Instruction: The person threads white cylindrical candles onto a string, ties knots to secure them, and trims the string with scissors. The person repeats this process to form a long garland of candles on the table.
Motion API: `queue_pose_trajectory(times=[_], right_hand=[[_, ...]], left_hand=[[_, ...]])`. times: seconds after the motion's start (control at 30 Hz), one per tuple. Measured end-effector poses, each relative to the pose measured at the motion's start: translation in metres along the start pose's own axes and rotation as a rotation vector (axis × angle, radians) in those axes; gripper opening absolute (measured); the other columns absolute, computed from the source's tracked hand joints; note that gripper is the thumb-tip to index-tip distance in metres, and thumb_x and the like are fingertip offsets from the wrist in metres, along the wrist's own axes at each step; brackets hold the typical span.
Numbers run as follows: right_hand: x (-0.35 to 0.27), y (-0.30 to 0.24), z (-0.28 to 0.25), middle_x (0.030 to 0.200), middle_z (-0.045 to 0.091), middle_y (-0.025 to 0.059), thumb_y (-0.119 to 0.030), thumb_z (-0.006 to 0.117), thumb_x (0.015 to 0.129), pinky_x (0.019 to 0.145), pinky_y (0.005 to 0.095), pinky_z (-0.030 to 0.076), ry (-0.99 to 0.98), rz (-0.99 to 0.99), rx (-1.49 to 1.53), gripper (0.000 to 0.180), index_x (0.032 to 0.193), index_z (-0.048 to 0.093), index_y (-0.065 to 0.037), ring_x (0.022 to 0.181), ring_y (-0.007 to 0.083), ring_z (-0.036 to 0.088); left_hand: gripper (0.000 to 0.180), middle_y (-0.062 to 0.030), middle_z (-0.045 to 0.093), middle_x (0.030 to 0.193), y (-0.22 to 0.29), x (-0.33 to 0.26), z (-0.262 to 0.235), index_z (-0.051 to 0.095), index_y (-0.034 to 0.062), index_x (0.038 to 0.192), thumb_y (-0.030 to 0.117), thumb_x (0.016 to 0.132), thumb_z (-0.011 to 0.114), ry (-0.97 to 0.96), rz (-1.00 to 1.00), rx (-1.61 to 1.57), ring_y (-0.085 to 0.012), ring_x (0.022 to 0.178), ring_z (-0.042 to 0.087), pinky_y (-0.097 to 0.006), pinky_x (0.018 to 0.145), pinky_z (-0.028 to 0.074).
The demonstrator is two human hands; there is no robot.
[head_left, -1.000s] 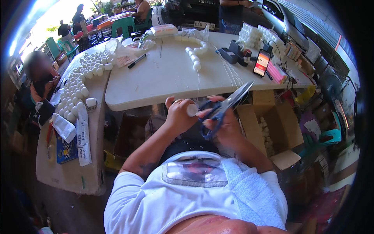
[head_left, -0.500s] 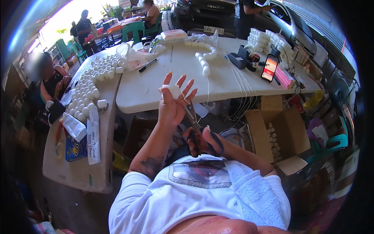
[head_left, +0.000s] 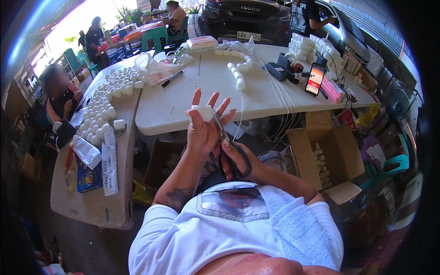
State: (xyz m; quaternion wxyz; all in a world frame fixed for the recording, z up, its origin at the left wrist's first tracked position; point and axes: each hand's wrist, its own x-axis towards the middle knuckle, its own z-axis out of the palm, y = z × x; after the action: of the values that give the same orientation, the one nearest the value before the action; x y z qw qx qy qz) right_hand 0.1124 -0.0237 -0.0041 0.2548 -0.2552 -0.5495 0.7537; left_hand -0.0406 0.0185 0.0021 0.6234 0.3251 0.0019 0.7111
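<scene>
My left hand (head_left: pixel 205 128) is raised in front of the white table (head_left: pixel 192 98), fingers spread, pinching a small white wrapped piece (head_left: pixel 202 112). A thin white string (head_left: pixel 241 112) hangs beside it. My right hand (head_left: pixel 238 158) sits lower and closer to my chest, gripping black-handled scissors (head_left: pixel 229 146) whose blades point up toward the white piece. A white towel (head_left: pixel 293 224) lies over my right shoulder.
Many white wrapped pieces (head_left: pixel 107 105) cover the left table (head_left: pixel 87 201). A black marker (head_left: pixel 172 78), a string of white pieces (head_left: pixel 238 68), a phone (head_left: pixel 315 79) and stacked packs lie farther back. An open cardboard box (head_left: pixel 323 160) stands right. People sit at left and behind.
My hands dropped from the table edge toward my chest, then the left hand opened its fingers upward with the white piece. The scissors swung from pointing right to pointing up.
</scene>
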Motion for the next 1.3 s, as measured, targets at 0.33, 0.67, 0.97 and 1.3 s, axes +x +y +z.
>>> queue_pose_trajectory(times=[0.33,0.67,0.97,1.3], right_hand=[[0.001,0.005,-0.009,0.089,0.057,0.0040,-0.072,0.032,0.089,0.059,0.0230,0.044,-0.248,-0.075,0.062,0.073,0.120,0.047,-0.008,0.077,0.0160,0.062],[0.001,-0.004,-0.004,0.081,0.057,0.0044,-0.066,0.040,0.091,0.052,0.0221,0.044,-0.116,-0.068,-0.075,0.061,0.105,0.049,-0.007,0.065,0.0132,0.062],[0.000,-0.015,-0.015,0.068,0.057,0.0027,-0.050,0.063,0.088,0.047,0.0229,0.046,0.117,-0.032,-0.137,0.046,0.095,0.059,-0.005,0.057,0.0122,0.059],[0.063,-0.054,-0.212,0.105,0.065,0.0259,-0.038,0.079,0.071,0.087,0.0389,0.049,0.841,0.366,-1.309,0.069,0.118,0.056,0.007,0.096,0.0367,0.064]], left_hand=[[0.074,-0.0208,0.023,0.151,0.006,-0.008,0.002,0.038,0.0389,0.140,0.066,0.074,0.055,-0.150,0.014,0.046,-0.0425,0.136,0.030,-0.059,0.107,0.033],[0.075,-0.0158,0.022,0.151,0.010,-0.018,-0.005,0.034,0.0329,0.142,0.058,0.076,0.059,-0.197,-0.083,-0.021,-0.0417,0.136,0.032,-0.058,0.107,0.035],[0.078,-0.0150,0.034,0.145,0.001,-0.031,-0.025,0.034,0.0276,0.141,0.060,0.075,0.058,-0.042,-0.174,-0.057,-0.0396,0.130,0.041,-0.055,0.104,0.041],[0.036,-0.0107,0.059,0.113,0.014,-0.051,-0.090,0.047,0.0099,0.117,0.030,0.092,0.063,0.565,-0.361,0.465,-0.0252,0.106,0.060,-0.040,0.089,0.050]])
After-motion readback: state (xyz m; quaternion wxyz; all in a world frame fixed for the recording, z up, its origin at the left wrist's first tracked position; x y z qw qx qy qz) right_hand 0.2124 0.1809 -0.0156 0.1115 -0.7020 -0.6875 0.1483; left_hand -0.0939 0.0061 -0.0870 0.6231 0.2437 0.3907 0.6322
